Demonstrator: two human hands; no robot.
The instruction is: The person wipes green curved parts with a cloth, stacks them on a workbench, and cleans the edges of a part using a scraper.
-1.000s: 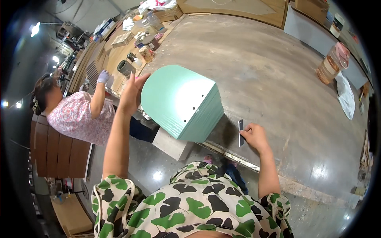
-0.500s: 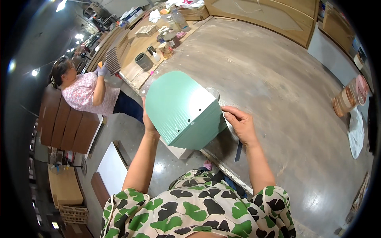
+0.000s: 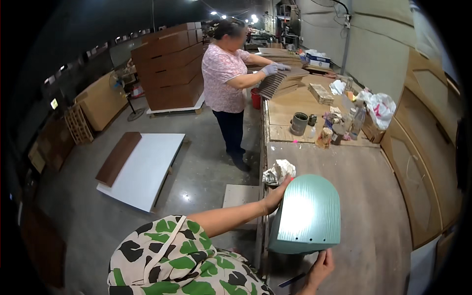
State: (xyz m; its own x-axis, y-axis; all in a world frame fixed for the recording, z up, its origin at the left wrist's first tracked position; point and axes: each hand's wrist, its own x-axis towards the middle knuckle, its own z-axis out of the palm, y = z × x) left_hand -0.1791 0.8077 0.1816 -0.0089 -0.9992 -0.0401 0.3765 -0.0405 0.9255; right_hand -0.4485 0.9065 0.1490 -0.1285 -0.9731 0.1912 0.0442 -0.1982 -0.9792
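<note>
Holding the teal arched panel point(image 3: 307, 216) up on edge over the workbench point(image 3: 373, 196), I have my left hand point(image 3: 274, 195) flat against its upper left curve, fingers spread and pressing rather than wrapped. My right hand point(image 3: 319, 268) sits just under the panel's lower right corner; it pinches a thin dark blade-like tool point(image 3: 291, 280) while its fingertips touch the bottom edge, though how tightly it closes I cannot tell.

Just beside my left hand lies one crumpled rag point(image 3: 278, 172) on the bench edge. Farther along the bench stand one grey cup point(image 3: 298, 123) and a clutter of small bottles and tins point(image 3: 339, 125), then one white plastic bag point(image 3: 381, 107). At the far end another person point(image 3: 226, 83) in a pink patterned top, wearing pale gloves, handles a stack of slatted boards point(image 3: 275, 83). On the floor to my left rests one white board point(image 3: 147, 169) with one brown board point(image 3: 118, 157) lying along its edge, and behind them a tall stack of brown panels point(image 3: 169, 73). Nothing stands between me and the panel — it hides part of the bench behind it.

Compared with half a second ago, my head has swung up, so the whole workshop shows; the panel's ribbed rounded face now catches the light, and my right hand has dropped from its right side to the lower corner.
</note>
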